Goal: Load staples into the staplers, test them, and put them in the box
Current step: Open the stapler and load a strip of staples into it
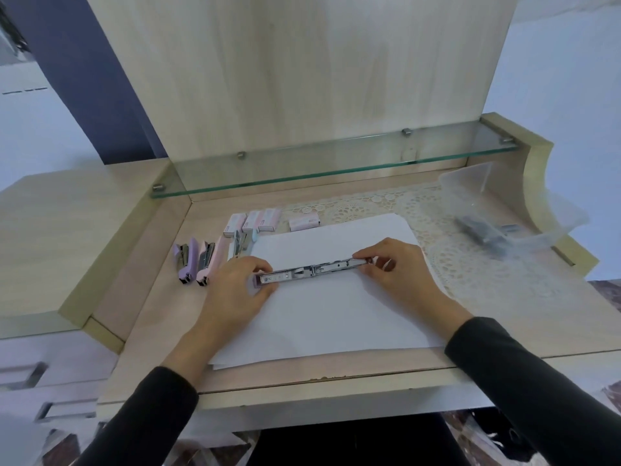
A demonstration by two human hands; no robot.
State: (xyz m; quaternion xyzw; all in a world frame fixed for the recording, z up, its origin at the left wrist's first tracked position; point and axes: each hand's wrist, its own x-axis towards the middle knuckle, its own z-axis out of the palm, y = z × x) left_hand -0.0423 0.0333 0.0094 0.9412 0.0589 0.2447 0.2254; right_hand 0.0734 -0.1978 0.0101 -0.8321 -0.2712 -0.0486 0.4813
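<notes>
Head view: stapler is held opened out flat betw. both hands, over paper sheets. Its L end is gripped by left hand w/ curled fingers; R end is pinched by right hand. Loading step is judged in hand. Next, a strip must be fetched from staple packs beyond left hand. Clear box is seen well right of right hand.

Long black sleeves, close-fitting, ending at the wrists
</notes>
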